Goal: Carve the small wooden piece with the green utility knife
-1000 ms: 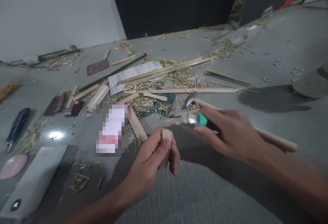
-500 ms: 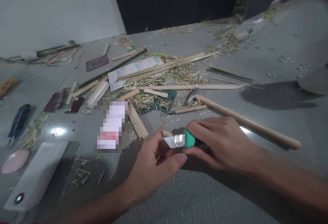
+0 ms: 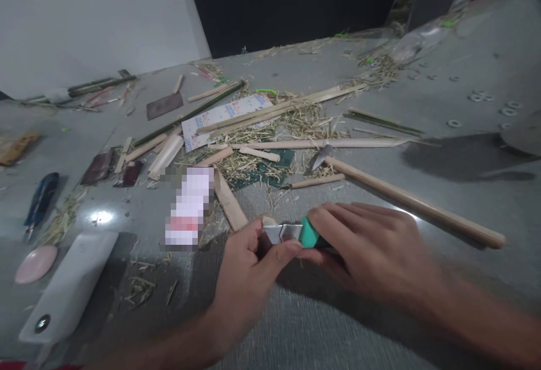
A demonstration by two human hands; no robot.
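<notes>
The right hand [image 3: 372, 249] grips a green-handled utility knife [image 3: 296, 233], its long axis pointing leftward; the blade meets a small pale bamboo piece [image 3: 267, 221] pinched in the left hand [image 3: 247, 271].

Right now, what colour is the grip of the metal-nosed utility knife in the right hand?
Teal green, the utility knife's grip shows best in the head view.

Shiny metal knife blade [image 3: 282, 232], pale wood piece [image 3: 267, 221]
</notes>
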